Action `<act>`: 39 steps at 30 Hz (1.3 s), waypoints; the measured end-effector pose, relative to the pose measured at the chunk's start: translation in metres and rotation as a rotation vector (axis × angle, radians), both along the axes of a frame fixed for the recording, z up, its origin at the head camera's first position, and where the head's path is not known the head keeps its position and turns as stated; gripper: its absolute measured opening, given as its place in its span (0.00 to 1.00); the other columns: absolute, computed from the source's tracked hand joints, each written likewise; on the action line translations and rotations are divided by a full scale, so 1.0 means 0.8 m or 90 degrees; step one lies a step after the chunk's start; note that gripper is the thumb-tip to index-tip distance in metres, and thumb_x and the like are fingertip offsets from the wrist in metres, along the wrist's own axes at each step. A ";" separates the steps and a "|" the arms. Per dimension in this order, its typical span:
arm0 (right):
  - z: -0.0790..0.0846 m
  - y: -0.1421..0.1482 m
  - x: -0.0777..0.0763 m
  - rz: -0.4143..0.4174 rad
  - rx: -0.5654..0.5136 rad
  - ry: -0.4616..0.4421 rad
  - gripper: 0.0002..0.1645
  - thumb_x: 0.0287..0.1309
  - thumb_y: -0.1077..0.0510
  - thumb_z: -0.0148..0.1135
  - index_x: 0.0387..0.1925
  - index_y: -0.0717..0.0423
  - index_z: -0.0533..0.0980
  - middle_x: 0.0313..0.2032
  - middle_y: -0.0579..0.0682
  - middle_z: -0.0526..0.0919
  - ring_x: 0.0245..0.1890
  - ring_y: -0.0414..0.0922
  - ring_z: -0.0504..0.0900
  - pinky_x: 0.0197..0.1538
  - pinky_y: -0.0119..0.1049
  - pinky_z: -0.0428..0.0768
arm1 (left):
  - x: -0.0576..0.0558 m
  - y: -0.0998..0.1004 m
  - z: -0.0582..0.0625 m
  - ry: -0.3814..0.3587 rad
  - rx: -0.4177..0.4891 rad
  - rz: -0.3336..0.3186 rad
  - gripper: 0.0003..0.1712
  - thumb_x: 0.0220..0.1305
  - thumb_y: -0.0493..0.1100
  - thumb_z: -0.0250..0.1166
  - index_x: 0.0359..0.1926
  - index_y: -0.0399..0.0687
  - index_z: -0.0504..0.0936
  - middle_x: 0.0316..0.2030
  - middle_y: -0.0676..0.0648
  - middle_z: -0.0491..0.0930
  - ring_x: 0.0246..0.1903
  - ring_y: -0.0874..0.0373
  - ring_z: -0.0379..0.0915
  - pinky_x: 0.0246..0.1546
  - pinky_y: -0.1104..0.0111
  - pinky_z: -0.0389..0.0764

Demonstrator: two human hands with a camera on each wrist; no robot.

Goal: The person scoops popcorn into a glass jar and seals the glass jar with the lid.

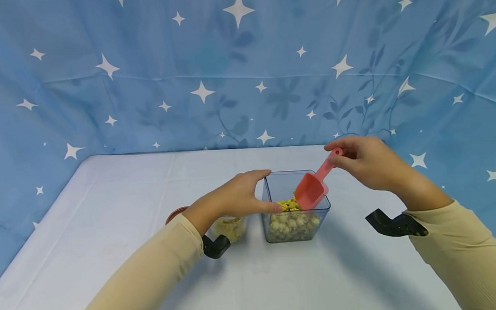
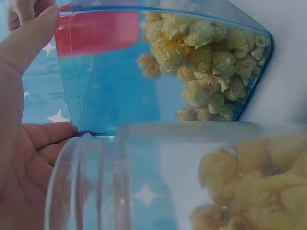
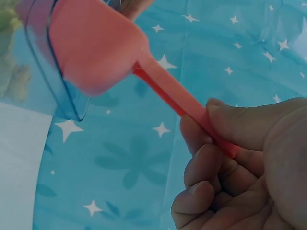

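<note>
A clear square plastic container (image 1: 281, 183) stands on the table, part filled with yellow popcorn (image 1: 292, 225). My left hand (image 1: 243, 193) grips it by the left side of its rim, thumb at the near edge and fingers toward the far corner. Between thumb and fingers, my right hand (image 1: 370, 164) pinches the handle of a pink scoop (image 1: 311, 191). The scoop slants down, its bowl inside the container's mouth, over the popcorn. From the right wrist view, the handle (image 3: 172, 93) runs into the curled fingers, and the bowl overlaps the container's wall.
Left of the container stands a clear jar (image 1: 231, 229) with popcorn inside, partly hidden by my left wrist. Behind that forearm shows the edge of a brown round thing (image 1: 172, 214). A white cloth covers the table (image 1: 256, 287); a blue star-patterned curtain (image 1: 228, 113) hangs behind.
</note>
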State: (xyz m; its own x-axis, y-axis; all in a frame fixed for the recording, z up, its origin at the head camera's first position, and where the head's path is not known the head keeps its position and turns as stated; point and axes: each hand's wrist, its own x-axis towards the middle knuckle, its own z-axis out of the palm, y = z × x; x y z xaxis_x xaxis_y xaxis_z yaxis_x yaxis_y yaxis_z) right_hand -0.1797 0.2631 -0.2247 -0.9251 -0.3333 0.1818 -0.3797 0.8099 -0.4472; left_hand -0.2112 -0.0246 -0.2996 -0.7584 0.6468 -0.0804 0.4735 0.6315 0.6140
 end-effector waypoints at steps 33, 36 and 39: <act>-0.057 -0.012 0.012 -0.017 -0.050 -0.081 0.20 0.66 0.53 0.67 0.50 0.65 0.81 0.33 0.48 0.84 0.33 0.46 0.77 0.36 0.38 0.78 | -0.001 0.003 0.000 -0.002 -0.002 0.001 0.56 0.59 0.65 0.71 0.78 0.48 0.55 0.74 0.47 0.59 0.72 0.51 0.56 0.69 0.54 0.62; -0.062 -0.009 0.013 -0.033 -0.070 -0.083 0.21 0.66 0.52 0.67 0.50 0.65 0.81 0.33 0.49 0.84 0.34 0.47 0.76 0.36 0.38 0.78 | -0.001 0.003 0.000 -0.003 -0.002 0.004 0.56 0.58 0.65 0.71 0.78 0.48 0.55 0.74 0.47 0.59 0.72 0.51 0.56 0.69 0.53 0.63; -0.066 -0.005 0.014 -0.054 -0.095 -0.091 0.22 0.67 0.51 0.65 0.51 0.65 0.80 0.35 0.49 0.84 0.36 0.48 0.76 0.37 0.38 0.78 | 0.000 0.003 0.000 -0.005 -0.003 0.007 0.56 0.58 0.65 0.71 0.78 0.47 0.55 0.74 0.47 0.60 0.72 0.51 0.56 0.68 0.54 0.63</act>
